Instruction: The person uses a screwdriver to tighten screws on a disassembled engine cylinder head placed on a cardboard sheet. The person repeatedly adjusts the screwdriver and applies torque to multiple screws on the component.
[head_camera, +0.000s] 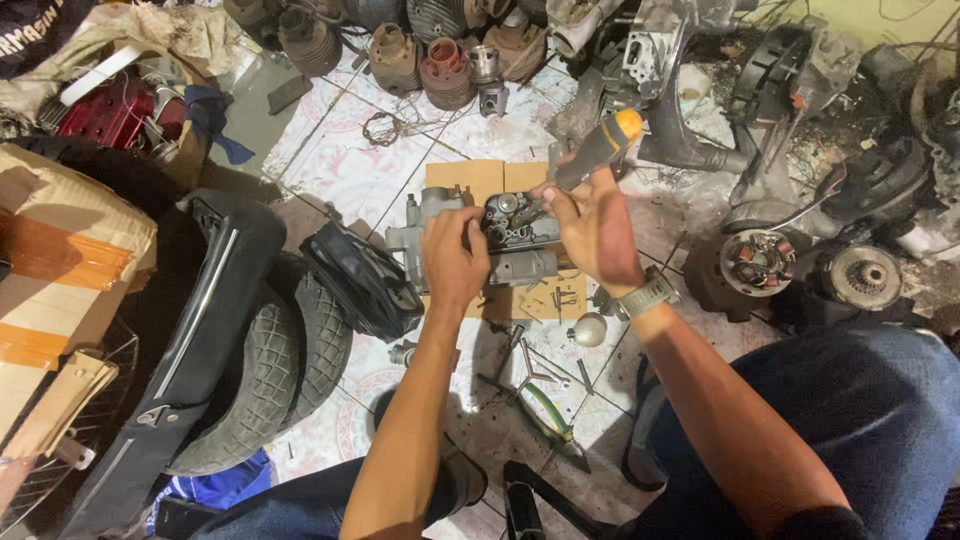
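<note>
Grey cast metal, the engine part (500, 240) lies on a flat sheet of cardboard (478, 178) spread on the tiled floor (340, 160), straight ahead of us. We press our left hand (452, 258) onto its left end, fingers curled over the top edge and closed on the casting. Our right hand (595, 225) is wrapped tight around a screwdriver (598, 148) with a black grip and orange cap, its shaft slanting down into the top face of the part. A grey watch (645, 297) sits on that wrist. Loose screws (562, 298) lie on the cardboard just beside the part, and green-handled pliers (545, 410) rest on the floor nearer us. A black tyre (265, 370) lies to the left, and ribbed engine cylinders (430, 65) stand in a row beyond the cardboard.
</note>
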